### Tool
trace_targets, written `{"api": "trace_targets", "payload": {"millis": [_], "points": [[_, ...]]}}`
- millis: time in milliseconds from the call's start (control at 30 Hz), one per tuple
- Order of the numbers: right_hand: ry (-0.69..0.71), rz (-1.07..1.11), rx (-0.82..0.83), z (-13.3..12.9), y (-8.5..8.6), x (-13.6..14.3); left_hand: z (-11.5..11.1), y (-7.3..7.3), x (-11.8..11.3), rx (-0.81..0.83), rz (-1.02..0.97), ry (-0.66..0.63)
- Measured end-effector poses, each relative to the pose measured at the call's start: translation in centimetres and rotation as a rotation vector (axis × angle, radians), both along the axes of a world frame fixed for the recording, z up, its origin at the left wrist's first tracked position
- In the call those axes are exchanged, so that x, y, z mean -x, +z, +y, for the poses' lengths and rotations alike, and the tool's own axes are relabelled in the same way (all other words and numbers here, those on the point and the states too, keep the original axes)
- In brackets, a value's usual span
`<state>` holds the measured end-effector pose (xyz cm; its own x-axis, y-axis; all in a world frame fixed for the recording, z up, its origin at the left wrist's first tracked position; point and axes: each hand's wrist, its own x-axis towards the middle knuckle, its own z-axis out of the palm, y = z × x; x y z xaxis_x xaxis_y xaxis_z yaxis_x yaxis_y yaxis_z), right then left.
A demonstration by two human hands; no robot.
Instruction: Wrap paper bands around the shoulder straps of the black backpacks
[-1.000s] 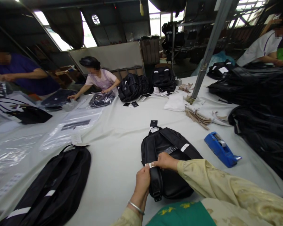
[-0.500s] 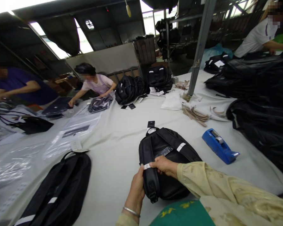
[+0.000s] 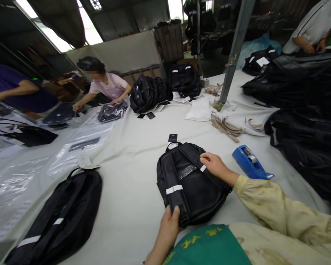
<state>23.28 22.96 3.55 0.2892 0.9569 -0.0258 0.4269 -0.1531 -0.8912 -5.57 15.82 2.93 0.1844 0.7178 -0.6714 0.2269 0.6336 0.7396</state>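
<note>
A black backpack [image 3: 201, 198] lies on the white-covered table, its shoulder straps facing up and a black tag [image 3: 173, 137] at its top loop. A white band [image 3: 174, 189] wraps the left strap. My left hand [image 3: 168, 226] grips the lower left edge of the backpack, thumb on top near the strap's end, other fingers hidden beneath. My right hand [image 3: 216, 166] is closed at the right strap, beside its white band [image 3: 203, 168], which the hand partly covers. Right of the backpack stands a blue tape dispenser [image 3: 249, 162].
Another black backpack [image 3: 68, 209] lies at the left. Piled black bags [image 3: 306, 84] fill the right side, near a metal post [image 3: 234, 55] and beige strips [image 3: 226, 127]. Two co-workers handle bags at the far left; another person [image 3: 310, 27] works at the far right.
My right hand has gone from the left strap's white band to the right strap. My left hand has slid down to the backpack's lower left edge. The left band is now uncovered.
</note>
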Motion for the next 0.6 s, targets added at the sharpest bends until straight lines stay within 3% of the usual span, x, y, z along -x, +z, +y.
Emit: {"api": "trace_targets", "payload": {"millis": [100,200,267,333,433,533,600], "points": [[-0.144,-0.107,0.182,-0.6,-2.5,-5.4,-1.1,-0.3,-0.9,0.054,-0.01,-0.317],[-0.186,-0.119,0.309,-1.7,-5.4,-8.0,-1.1,-0.6,0.1,-0.131,0.261,-0.481],[-0.18,-0.079,0.363,-2.5,-7.0,-8.3,-1.4,-1.2,1.3,-0.193,0.431,-0.39],[-0.135,-0.014,0.412,-3.2,-8.1,-7.8,-2.0,-2.3,2.2,-0.132,0.486,-0.161],[-0.062,0.078,0.469,-4.0,-9.1,-6.5,-2.9,-4.2,2.3,-0.006,0.358,0.157],[-0.049,0.204,0.522,-4.7,-9.4,-4.6,-2.4,-5.7,2.5,-0.037,0.256,0.301],[-0.003,0.38,0.581,-5.5,-9.5,-3.1,-1.4,-6.3,3.6,-0.137,0.307,0.39]]}}
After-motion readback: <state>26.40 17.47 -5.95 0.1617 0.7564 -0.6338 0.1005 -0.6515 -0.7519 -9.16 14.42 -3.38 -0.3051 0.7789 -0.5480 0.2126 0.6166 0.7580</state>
